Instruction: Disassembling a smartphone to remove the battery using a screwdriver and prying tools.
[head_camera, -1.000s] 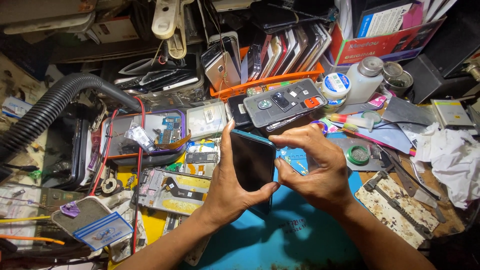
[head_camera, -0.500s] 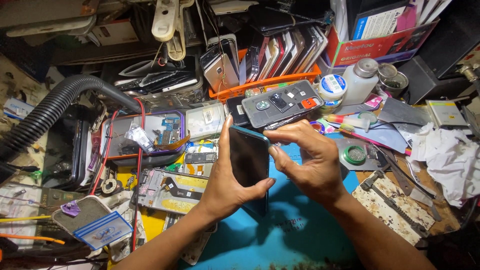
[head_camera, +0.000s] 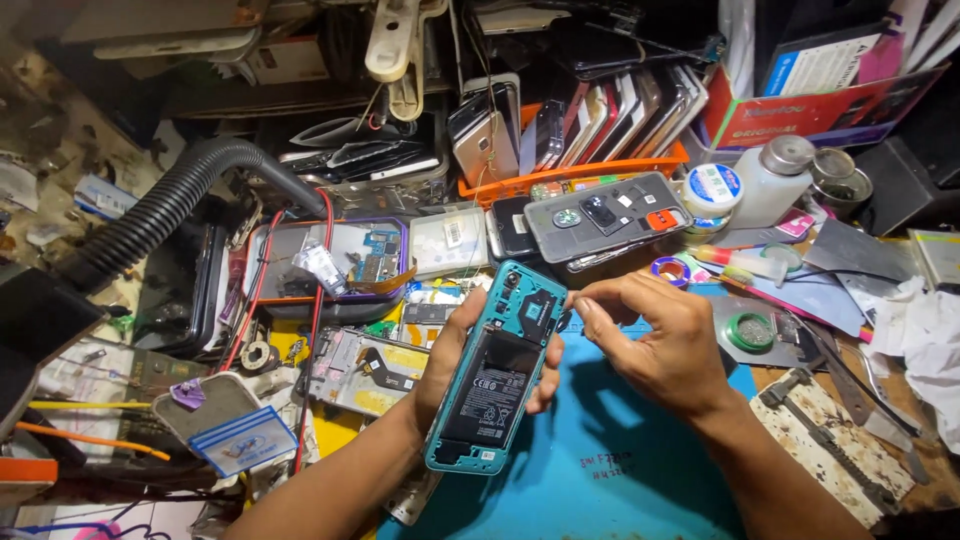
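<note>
One teal-framed opened phone with its black battery showing (head_camera: 495, 375) lies tilted in the left hand (head_camera: 450, 365), whose fingers curl round its edges in a firm hold. The right hand (head_camera: 660, 345), just right of the phone's top, has its thumb and forefinger pinched together at the upper corner, perhaps on a tiny part too small to tell. Beneath both hands lies one blue work mat (head_camera: 610, 470).

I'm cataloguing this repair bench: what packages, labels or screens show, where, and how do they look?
Battery label: grey rectangle inside the teal opened phone, held by the left hand.
Cardboard box: red and blue, top right.
Round tub: white with blue lid label, beside the box.
</note>
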